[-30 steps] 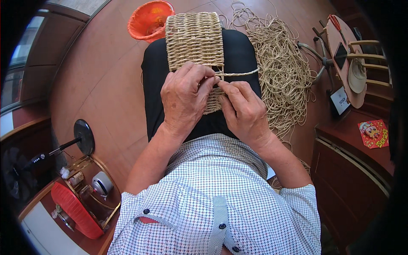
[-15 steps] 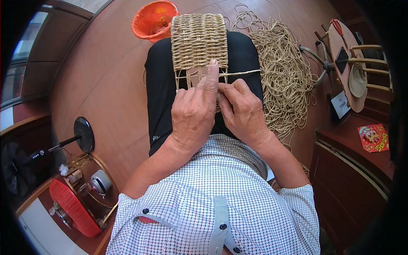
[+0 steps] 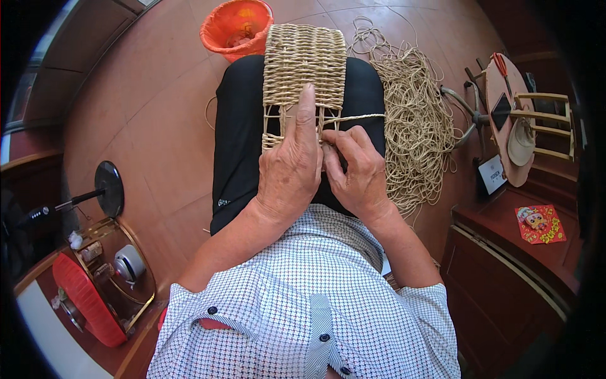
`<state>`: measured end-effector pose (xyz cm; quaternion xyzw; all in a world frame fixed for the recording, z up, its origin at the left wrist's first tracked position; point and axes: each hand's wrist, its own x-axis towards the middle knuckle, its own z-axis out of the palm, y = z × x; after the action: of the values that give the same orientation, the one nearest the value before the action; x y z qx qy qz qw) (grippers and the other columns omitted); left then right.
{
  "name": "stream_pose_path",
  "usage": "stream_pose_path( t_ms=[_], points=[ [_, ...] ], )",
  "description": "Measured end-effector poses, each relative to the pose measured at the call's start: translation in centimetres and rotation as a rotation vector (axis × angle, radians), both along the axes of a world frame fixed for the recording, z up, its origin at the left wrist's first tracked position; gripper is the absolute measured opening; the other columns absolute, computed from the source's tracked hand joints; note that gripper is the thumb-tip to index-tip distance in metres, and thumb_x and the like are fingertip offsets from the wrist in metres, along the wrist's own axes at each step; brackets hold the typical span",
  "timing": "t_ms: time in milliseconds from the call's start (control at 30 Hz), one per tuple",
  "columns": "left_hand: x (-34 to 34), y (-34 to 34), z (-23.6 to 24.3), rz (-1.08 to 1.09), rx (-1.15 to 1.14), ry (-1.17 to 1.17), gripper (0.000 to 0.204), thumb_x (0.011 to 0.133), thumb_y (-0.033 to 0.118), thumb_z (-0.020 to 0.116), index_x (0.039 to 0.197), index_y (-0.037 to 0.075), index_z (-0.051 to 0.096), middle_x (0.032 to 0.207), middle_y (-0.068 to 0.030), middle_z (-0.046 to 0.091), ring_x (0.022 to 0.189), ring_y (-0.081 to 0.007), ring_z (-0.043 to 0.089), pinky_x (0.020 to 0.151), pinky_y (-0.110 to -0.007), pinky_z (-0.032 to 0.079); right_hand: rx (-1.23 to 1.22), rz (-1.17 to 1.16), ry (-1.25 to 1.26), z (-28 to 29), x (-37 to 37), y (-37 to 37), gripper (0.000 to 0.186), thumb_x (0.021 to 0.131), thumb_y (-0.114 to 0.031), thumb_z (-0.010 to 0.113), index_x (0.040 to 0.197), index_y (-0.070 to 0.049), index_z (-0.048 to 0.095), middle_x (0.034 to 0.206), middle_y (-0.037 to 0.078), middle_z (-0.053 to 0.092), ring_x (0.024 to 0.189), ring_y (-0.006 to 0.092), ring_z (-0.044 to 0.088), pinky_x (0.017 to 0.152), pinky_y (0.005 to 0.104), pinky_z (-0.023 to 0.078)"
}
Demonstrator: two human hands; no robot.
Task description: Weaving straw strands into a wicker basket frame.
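Across my lap lies a woven straw-coloured cord panel [image 3: 304, 66], densely woven at its far part, with a gap of bare strands near my hands. My left hand [image 3: 290, 167] grips the panel's near part, its index finger stretched over the gap. Close beside it, my right hand [image 3: 358, 165] pinches at the near strands with thumb and fingers; what lies between those fingertips is hidden. A single cord [image 3: 360, 117] runs from the gap rightward to a big loose heap of cord [image 3: 416, 126] on the floor.
An orange-lined bin [image 3: 218, 35] stands beyond my knees. At right are a round table [image 3: 514, 161] with scissors, a phone and a hat, and a dark red cabinet [image 3: 505, 303]. A fan base [image 3: 110, 189] and a cluttered tray table [image 3: 145, 303] stand at left.
The whole view has shifted slightly. My left index finger still points along the panel, and more of the near weave shows left of it. My right hand keeps its pinch beside it.
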<state>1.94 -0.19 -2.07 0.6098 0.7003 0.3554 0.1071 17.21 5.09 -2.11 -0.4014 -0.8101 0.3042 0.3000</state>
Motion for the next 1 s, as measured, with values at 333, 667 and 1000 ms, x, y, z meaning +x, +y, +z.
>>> stream_pose_path(
  t_ms=[333,667,1000],
  points=[
    [-5.2,-1.5,2.2,-0.061,-0.183,-1.432,0.040,0.115,0.015,0.067,0.152,0.003,0.056,0.101,0.0017,0.064,0.070,-0.0006,0.046,0.060,-0.018,0.038,0.209,-0.008,0.063,-0.2,-1.0,-0.6,0.040,0.093,0.007,0.077,0.130,-0.007,0.079,0.112,0.011,0.072,0.092,0.0292,0.076,0.077,0.0404,0.063],
    [-13.4,3.5,5.0,0.016,0.056,-1.184,0.040,0.114,0.015,0.068,0.150,-0.001,0.060,0.112,-0.0039,0.073,0.085,-0.0065,0.064,0.074,-0.021,0.053,0.289,0.159,-0.180,0.9,-2.1,-2.1,0.056,0.095,-0.010,0.085,0.149,-0.005,0.072,0.133,0.013,0.071,0.107,0.0295,0.073,0.089,0.0412,0.061],
    [-7.7,6.3,7.0,-0.212,0.024,-0.688,0.034,0.110,0.011,0.076,0.142,0.000,0.071,0.113,-0.0068,0.079,0.101,-0.0125,0.077,0.095,-0.029,0.064,0.217,0.141,-0.331,1.7,-2.8,-2.7,0.065,0.093,-0.026,0.087,0.150,-0.002,0.067,0.137,0.016,0.062,0.106,0.0308,0.071,0.084,0.0417,0.058]
  ],
)
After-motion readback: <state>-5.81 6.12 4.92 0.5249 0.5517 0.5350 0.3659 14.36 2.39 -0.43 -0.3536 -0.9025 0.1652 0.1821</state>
